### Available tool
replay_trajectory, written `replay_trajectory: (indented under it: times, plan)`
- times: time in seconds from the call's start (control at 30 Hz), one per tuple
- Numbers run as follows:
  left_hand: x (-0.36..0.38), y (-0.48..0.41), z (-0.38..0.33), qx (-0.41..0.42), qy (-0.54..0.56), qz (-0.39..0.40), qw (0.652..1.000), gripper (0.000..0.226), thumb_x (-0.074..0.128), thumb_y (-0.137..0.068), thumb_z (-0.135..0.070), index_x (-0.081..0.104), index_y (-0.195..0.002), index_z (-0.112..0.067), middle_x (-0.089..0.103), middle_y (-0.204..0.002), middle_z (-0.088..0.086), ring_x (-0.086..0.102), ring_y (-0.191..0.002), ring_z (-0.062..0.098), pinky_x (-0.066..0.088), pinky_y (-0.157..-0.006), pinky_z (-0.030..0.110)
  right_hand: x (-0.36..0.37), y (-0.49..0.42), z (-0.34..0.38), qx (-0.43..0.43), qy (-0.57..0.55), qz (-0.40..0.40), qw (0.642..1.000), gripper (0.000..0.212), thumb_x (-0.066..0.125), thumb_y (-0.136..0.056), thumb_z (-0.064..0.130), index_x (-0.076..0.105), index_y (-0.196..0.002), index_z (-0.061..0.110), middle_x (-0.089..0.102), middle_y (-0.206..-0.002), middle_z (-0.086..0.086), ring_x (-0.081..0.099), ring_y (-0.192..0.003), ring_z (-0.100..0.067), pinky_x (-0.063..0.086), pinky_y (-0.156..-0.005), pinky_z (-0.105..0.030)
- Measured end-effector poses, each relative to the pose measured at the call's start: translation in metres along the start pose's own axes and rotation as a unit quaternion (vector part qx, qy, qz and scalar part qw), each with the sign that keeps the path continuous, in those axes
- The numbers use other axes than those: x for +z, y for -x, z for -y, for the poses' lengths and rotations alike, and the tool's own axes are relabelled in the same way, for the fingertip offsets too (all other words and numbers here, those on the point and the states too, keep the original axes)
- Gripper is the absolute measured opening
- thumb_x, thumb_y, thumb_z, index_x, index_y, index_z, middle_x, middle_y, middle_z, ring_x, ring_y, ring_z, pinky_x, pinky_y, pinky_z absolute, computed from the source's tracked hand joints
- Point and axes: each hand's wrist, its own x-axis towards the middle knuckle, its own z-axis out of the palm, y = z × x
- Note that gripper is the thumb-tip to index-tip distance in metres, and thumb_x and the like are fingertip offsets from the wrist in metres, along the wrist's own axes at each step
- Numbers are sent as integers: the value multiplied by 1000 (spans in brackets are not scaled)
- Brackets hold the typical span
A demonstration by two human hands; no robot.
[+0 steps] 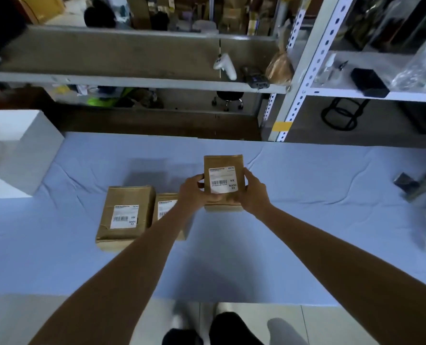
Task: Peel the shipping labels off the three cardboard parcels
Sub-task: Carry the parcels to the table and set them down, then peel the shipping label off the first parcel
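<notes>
I hold a small brown cardboard parcel above the table, tilted up toward me, with a white shipping label stuck on its face. My left hand grips its left edge and my right hand grips its right edge. A larger parcel lies flat on the blue table cover at the left, bearing its own label. Beside it a third parcel lies partly hidden behind my left forearm, its label half visible.
A white block stands at the table's far left corner. A dark blurred object sits at the right edge. Metal shelving with clutter rises behind the table. My feet show below the near edge.
</notes>
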Motion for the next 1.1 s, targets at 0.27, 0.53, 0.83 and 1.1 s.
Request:
replay_trajectory:
  times: [0.27,0.53,0.83,1.1]
  plan:
    - [14,-18,8,-3,9,47,999,74,89,-58,-22,58,-124,-15,67,-115,3,64,-102,20,52,-93,37,1,-5,-13,75,1,7,997,56,66,-82,9,40,-132,10,58,-120,-10,57,-100,-26,51,-73,-29]
    - [36,-13,46,-52,47,73,995,74,90,-50,-25,63,-118,-16,69,-110,2,66,-98,17,53,-91,38,19,-3,-39,116,24,48,992,63,76,-72,8,40,-123,5,59,-114,-13,57,-98,-29,53,-79,-38]
    - [68,-2,78,-106,53,67,991,79,92,-47,-22,61,-118,-10,69,-113,3,66,-98,19,53,-92,39,31,3,-78,116,18,96,988,74,75,-72,3,38,-135,13,62,-116,-10,56,-94,-21,46,-69,-25]
    - [78,3,83,-84,85,46,992,68,88,-60,-11,58,-121,-10,65,-105,-2,65,-89,16,49,-69,15,25,-6,-101,85,-2,112,990,89,82,-69,9,36,-143,21,63,-104,-7,58,-89,-20,47,-70,-25]
